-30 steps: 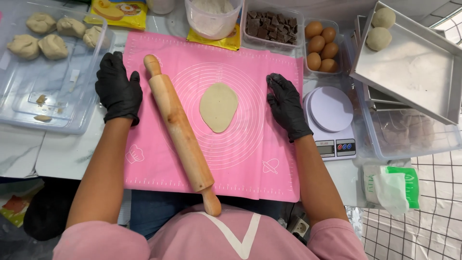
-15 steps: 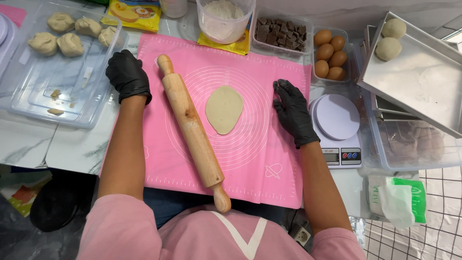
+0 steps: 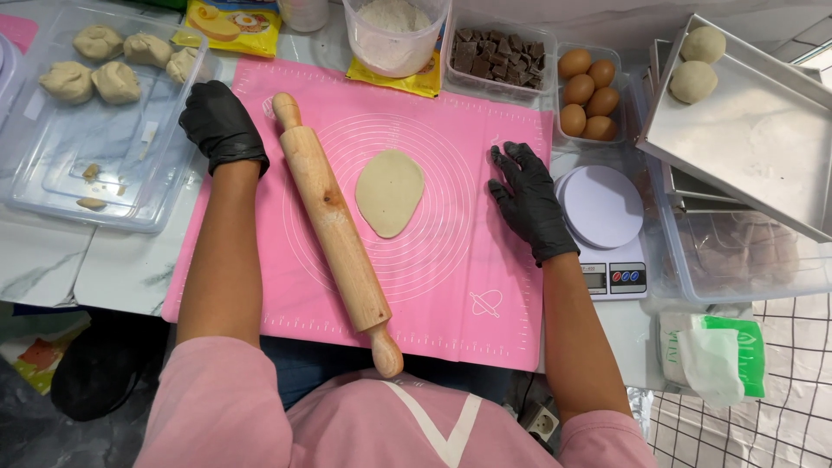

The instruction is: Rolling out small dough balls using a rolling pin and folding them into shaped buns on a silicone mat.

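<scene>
Head camera view looks down on a pink mat (image 3: 451, 295) spread on the counter (image 3: 78, 260). Both gloved hands lie flat and open on the mat, holding nothing: the left hand (image 3: 218, 126) at its left edge just beside the rolling pin (image 3: 334, 221), the right hand (image 3: 529, 199) near its right edge. Between them sits a flattened oval of dough (image 3: 389, 192) (apart from the pin, which lies slantwise). A kitchen scale (image 3: 604, 227) stands just right of the right hand.

Along the surface's far edge: a tub of flour (image 3: 394, 35), chocolate chunks (image 3: 497, 56), brown eggs (image 3: 587, 94). Far left corner, dough lumps (image 3: 113, 68) in a clear bin (image 3: 52, 186). Right edge, a scale (image 3: 604, 227) beside metal trays (image 3: 763, 147).
</scene>
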